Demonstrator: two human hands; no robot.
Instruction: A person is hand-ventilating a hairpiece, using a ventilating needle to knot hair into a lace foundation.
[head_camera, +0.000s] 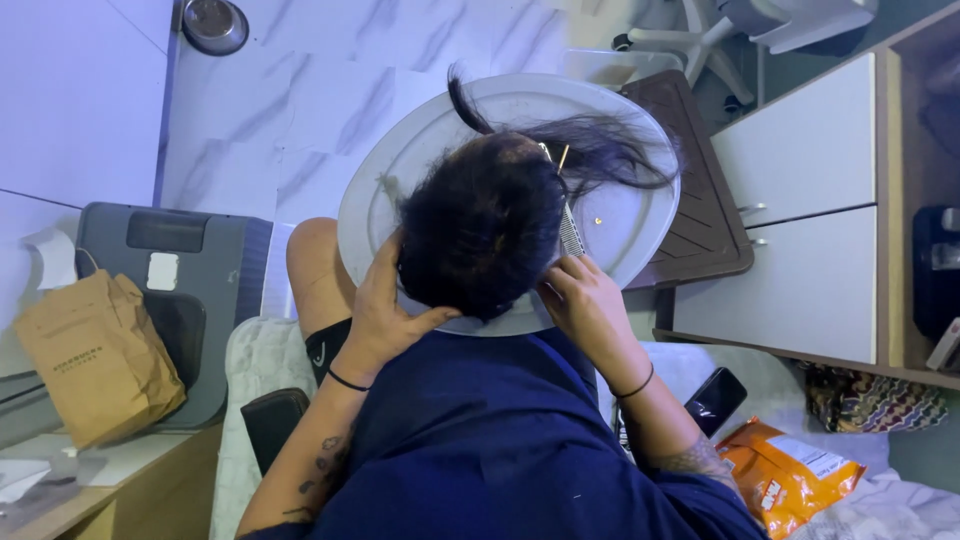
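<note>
Step in hand: combing dark hair (485, 235) over a round basin (620, 215). Left hand (385, 310) spread, steadying the head; right hand (585, 300) pinching a comb (570, 232). Next move probably needs a steady stroke.

Glossy marble-look floor tiles (330, 90), matt brown paper bag (95, 355), shiny orange foil packet (785, 475), smooth plastic comb (570, 235)

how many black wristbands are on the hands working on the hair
2: one black band on the left wrist, one black band on the right wrist. None seem hidden.
</note>
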